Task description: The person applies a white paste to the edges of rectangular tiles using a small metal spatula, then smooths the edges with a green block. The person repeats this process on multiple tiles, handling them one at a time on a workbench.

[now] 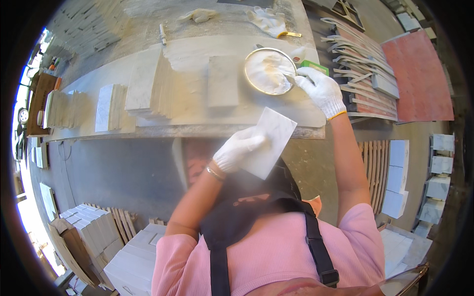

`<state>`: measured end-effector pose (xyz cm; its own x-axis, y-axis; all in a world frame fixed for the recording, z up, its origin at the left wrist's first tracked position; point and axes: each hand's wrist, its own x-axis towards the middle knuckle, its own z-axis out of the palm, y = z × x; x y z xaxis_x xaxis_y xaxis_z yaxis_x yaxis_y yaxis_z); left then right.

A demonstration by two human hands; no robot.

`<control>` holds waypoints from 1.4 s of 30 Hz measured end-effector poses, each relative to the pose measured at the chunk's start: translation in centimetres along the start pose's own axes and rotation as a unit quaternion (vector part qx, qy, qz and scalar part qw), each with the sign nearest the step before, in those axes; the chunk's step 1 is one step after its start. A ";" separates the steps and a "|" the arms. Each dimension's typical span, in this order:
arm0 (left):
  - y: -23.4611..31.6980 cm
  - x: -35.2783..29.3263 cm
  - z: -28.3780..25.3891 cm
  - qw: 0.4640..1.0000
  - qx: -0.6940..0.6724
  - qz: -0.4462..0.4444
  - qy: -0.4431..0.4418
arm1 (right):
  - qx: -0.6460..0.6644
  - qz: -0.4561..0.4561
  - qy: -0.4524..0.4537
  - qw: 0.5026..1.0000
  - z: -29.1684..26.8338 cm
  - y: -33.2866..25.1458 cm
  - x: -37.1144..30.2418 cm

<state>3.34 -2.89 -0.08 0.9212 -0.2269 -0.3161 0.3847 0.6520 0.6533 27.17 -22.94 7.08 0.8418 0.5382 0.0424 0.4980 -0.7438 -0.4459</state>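
Note:
In my gloved left hand (pixel 240 150) is a white marble tile (pixel 273 140) with faint grey veining, tilted and held in front of the bench's near edge. The thumb lies across its face. My gloved right hand (pixel 322 90) is closed at the right rim of a round bowl (pixel 248 79) filled with white paste or powder (pixel 269 66). From its fingertips a small grey blade, apparently a putty knife (pixel 289 78), reaches into the bowl; its handle is hidden. Left of the bowl, a single tile (pixel 223 81) lies on the dusty workbench (pixel 190 116).
Leaning stacks of tiles (pixel 143 84) line the bench to the left. Beyond the bowl lie a white glove (pixel 269 20) and another crumpled glove (pixel 198 15). A green box (pixel 314 66) sits behind my right hand. Pale strips (pixel 363 59) are piled at right; boxes (pixel 133 261) stand lower left.

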 end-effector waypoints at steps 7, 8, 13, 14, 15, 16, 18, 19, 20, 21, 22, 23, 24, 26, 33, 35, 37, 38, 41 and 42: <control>1.3 2.7 1.1 0.990 0.134 -0.038 0.008 | -0.116 -0.018 0.112 0.987 -2.3 8.9 -0.7; 1.7 3.1 1.6 0.983 0.180 -0.017 0.001 | -0.123 -0.022 0.094 0.988 -2.1 9.3 -0.4; 3.1 6.7 3.8 0.946 0.322 0.016 -0.023 | -0.163 -0.020 0.028 0.986 -0.4 9.9 1.9; 3.3 7.6 4.1 0.932 0.359 0.036 -0.026 | -0.178 -0.036 0.039 0.983 -0.1 10.0 2.2; 3.4 8.6 4.4 0.917 0.396 0.048 -0.027 | -0.156 -0.063 0.044 0.985 0.0 10.2 2.5; 3.5 9.4 4.6 0.900 0.432 0.057 -0.031 | -0.139 -0.071 0.038 0.987 0.1 10.3 2.7; 3.6 11.0 5.3 0.859 0.508 0.058 -0.020 | -0.143 -0.068 0.048 0.986 -0.2 10.7 2.7; 3.6 11.7 5.7 0.837 0.544 0.058 -0.017 | -0.137 -0.074 0.054 0.986 -0.5 10.9 2.5; 3.6 12.4 6.1 0.819 0.570 0.069 -0.022 | -0.141 -0.045 0.037 0.988 -0.9 11.1 2.1; 3.6 13.0 6.5 0.799 0.595 0.080 -0.027 | -0.136 -0.044 0.044 0.989 -1.2 11.4 1.5; 3.6 13.5 6.9 0.778 0.621 0.091 -0.034 | -0.102 0.009 0.056 0.993 -1.6 11.7 0.8; 3.4 14.0 7.3 0.774 0.626 0.092 -0.031 | -0.060 0.033 0.092 0.993 -1.9 12.2 -0.4; 3.3 14.4 7.7 0.769 0.631 0.094 -0.029 | -0.020 0.069 0.123 0.990 -2.2 12.8 -1.8; 3.1 15.1 8.4 0.759 0.643 0.100 -0.032 | 0.239 0.157 0.117 0.951 -2.4 14.3 -5.1; 3.0 17.5 9.6 0.706 0.703 0.039 -0.078 | 0.592 0.235 0.159 0.754 1.3 17.2 -18.4; 2.5 17.9 8.7 0.681 0.717 0.123 -0.082 | 0.598 0.263 0.175 0.736 2.6 16.8 -21.9; 2.1 19.6 8.2 0.648 0.750 0.126 -0.040 | 0.617 0.282 0.182 0.712 3.6 16.7 -25.2; 2.4 20.4 8.0 0.612 0.779 0.102 -0.083 | 0.627 0.316 0.187 0.687 4.1 16.8 -26.5; 2.0 21.5 8.2 0.730 0.676 0.045 -0.088 | 0.578 0.332 0.217 0.713 5.4 16.9 -29.3; 1.3 21.9 8.6 0.742 0.662 0.043 -0.092 | 0.564 0.334 0.245 0.714 5.6 16.3 -31.2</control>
<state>24.51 -13.19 -0.22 0.8907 -0.4009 -0.2143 -0.0690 -0.5853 0.8079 7.83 -49.65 -6.50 0.9222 -0.1972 -0.3327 -0.3016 0.1720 -0.9378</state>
